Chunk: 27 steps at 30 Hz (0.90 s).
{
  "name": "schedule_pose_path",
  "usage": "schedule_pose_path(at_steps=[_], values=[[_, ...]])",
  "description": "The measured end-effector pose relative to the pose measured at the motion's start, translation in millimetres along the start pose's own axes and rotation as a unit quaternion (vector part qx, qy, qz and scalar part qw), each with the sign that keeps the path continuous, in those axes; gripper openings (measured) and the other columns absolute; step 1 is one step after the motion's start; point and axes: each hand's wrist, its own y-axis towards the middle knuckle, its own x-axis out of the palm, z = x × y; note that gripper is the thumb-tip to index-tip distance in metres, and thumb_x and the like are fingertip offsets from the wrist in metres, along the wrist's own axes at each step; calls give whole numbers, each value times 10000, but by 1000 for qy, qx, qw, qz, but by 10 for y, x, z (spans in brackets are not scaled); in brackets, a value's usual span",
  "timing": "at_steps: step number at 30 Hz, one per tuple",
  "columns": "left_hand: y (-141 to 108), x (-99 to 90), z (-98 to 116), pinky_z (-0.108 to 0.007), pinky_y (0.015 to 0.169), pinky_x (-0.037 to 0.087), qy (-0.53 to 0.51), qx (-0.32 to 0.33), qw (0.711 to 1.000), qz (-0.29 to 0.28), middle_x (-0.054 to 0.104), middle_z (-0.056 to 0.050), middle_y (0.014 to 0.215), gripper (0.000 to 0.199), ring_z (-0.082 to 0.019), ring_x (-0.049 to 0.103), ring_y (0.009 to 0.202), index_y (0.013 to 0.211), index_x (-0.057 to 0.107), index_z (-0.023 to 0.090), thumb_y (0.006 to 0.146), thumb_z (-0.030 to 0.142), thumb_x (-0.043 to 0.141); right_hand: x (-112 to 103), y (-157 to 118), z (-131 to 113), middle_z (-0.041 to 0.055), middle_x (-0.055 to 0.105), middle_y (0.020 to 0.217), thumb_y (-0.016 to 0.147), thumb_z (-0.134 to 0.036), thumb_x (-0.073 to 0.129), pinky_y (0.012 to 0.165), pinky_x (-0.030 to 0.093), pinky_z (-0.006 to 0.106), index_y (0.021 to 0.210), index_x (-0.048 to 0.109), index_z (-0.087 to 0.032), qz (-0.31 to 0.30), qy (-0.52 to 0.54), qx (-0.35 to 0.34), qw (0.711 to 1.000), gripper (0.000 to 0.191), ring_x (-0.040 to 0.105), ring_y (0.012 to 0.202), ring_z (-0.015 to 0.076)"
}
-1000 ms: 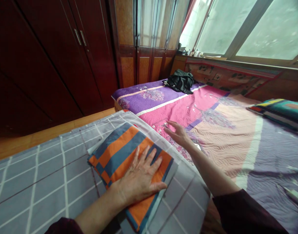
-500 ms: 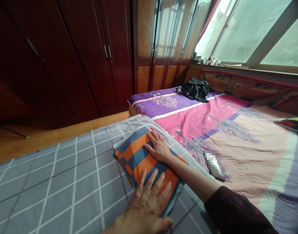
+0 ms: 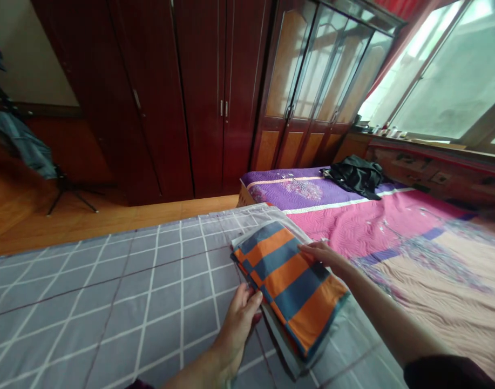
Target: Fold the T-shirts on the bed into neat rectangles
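A folded cloth bundle [image 3: 290,278] in orange and dark blue blocks lies on the grey bedding [image 3: 158,281] with white grid lines. My left hand [image 3: 241,316] is at the bundle's left edge, its thumb and fingers closed on that edge; the fingertips are partly hidden. On the far right side of the bundle rests my right hand [image 3: 322,255], its fingers bent together over the edge, some of them out of sight underneath. Grey and pale layers show beneath the patterned cloth.
A purple and pink quilt [image 3: 344,229] covers the bed at the right, with a black garment [image 3: 356,175] on it. Dark red wardrobes [image 3: 202,97] stand behind. A stand [image 3: 65,186] with hanging clothes is at the far left.
My hands have gone from lying spread on top of the bundle to its left and right edges. The view has turned left, bringing the stand into sight.
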Motion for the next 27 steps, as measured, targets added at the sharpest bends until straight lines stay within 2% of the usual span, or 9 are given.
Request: schedule_pose_path(at_steps=[2, 7, 10, 13, 17, 19, 23, 27], values=[[64, 117, 33, -350, 911, 442, -49, 10, 999, -17, 568, -113, 1293, 574, -280, 525, 1184, 1222, 533, 186, 743, 459, 692, 11, -38, -39, 48, 647, 608, 707, -598, 639, 465, 448, 250, 719, 671, -162, -42, 9, 25, 999, 438, 594, 534, 165], [319, 249, -6, -373, 923, 455, -125, 13, 992, 22, 677, -120, 1108, 497, -279, 611, 1056, 1027, 634, 147, 613, 362, 807, 124, -108, -205, 108, 719, 805, 688, -583, 672, 582, 554, 305, 800, 678, -150, -135, 45, 73, 987, 447, 675, 652, 226], [450, 296, -17, -385, 906, 475, -148, 3, 988, 36, 705, -111, 1017, 394, -271, 642, 986, 938, 650, 147, 609, 299, 806, 149, -188, -310, 99, 727, 831, 646, -518, 729, 626, 576, 330, 810, 657, -162, -153, 61, 82, 983, 399, 690, 703, 243], [520, 356, 13, -396, 885, 490, -157, -8, 987, 39, 718, -102, 948, 321, -270, 658, 937, 860, 654, 151, 594, 247, 805, 138, -312, -398, 85, 730, 830, 620, -433, 760, 675, 580, 353, 825, 648, -178, -169, 99, 58, 979, 346, 694, 744, 254], [517, 381, 53, -425, 879, 491, -161, -17, 987, 24, 719, -120, 929, 321, -292, 664, 913, 834, 665, 137, 562, 226, 809, 124, -479, -491, 102, 732, 829, 600, -352, 766, 690, 573, 385, 863, 653, -174, -179, 162, 30, 970, 338, 697, 733, 272], [476, 344, 63, -443, 887, 486, -169, -18, 985, 9, 715, -136, 956, 395, -305, 663, 919, 902, 672, 117, 547, 222, 809, 128, -555, -553, 110, 732, 852, 601, -346, 756, 693, 570, 392, 892, 646, -176, -166, 173, 25, 971, 355, 699, 745, 279], [319, 149, 179, -431, 949, 455, -210, 24, 974, -78, 682, -138, 1095, 545, -297, 636, 1015, 1083, 649, 111, 571, 243, 783, 195, -714, -837, 155, 726, 862, 608, -354, 751, 710, 563, 411, 859, 656, -167, -170, 177, 26, 969, 327, 698, 754, 307], [-1, -257, 570, -436, 974, 431, -201, 109, 970, -84, 684, -138, 1088, 596, -307, 624, 1036, 1134, 630, 103, 581, 268, 780, 502, -904, -1383, 160, 726, 861, 560, -353, 783, 705, 563, 443, 865, 668, -189, -195, 175, 17, 965, 366, 694, 748, 335]])
